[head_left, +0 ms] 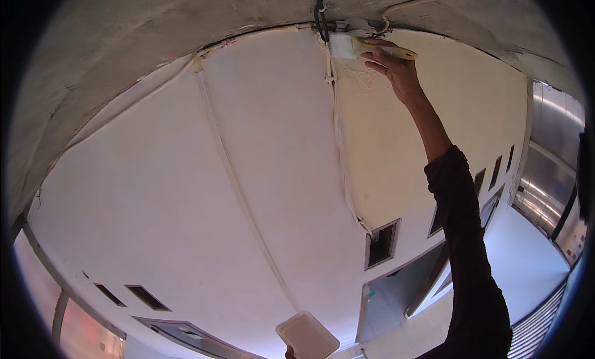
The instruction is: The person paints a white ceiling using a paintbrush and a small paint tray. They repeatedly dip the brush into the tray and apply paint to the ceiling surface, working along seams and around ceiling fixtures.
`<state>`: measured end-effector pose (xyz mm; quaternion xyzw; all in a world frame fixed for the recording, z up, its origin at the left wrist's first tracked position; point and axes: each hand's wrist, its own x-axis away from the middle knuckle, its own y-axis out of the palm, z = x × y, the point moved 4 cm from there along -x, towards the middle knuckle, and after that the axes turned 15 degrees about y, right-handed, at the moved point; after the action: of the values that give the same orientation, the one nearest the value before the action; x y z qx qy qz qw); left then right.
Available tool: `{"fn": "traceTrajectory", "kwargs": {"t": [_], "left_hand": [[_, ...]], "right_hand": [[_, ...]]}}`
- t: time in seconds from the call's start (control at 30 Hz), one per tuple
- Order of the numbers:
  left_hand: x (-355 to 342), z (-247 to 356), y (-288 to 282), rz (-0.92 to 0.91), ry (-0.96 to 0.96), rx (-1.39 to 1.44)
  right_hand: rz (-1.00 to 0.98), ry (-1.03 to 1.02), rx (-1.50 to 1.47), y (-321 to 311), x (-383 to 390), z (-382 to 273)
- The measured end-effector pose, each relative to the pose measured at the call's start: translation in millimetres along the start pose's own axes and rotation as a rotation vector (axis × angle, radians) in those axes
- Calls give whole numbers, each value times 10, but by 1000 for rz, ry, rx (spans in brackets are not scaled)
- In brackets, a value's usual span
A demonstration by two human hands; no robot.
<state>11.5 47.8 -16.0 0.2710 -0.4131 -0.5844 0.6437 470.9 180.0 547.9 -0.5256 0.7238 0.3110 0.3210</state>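
My right hand [392,71] grips a paintbrush [408,53] high up, its wide pale bristles against the top of the wall beside dark cables [321,12] and white conduit [336,130]. The wall is cream [390,161] right of the conduit and paler white [260,142] left of it. Low in the view, my left hand [289,351] holds a shallow white tray [310,333] by its edge; only part of that hand shows.
A rough grey concrete ceiling [155,24] meets the wall along the top. A small dark window [381,244], a doorway [390,297] and narrow openings [147,297] are set lower in the wall. Metal panels [555,130] stand at the right.
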Motion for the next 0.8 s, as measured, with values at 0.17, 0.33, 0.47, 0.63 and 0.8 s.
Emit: {"fn": "traceTrajectory", "kwargs": {"t": [0.17,0.33,0.47,0.63,0.8], "left_hand": [[-58,-65,-32,-40,-57,83],[-39,-23,-5,-89,39,-123],[30,16,66,-46,55,-81],[-164,-47,-156,-188,27,137],[-187,-26,-24,-209,48,48]], "right_hand": [[40,0,147,25,-30,-228],[75,30,247,40,-80,-324],[64,-19,247,-20,-46,-341],[67,-3,252,-87,-24,-325],[96,-38,194,-124,34,-277]]}}
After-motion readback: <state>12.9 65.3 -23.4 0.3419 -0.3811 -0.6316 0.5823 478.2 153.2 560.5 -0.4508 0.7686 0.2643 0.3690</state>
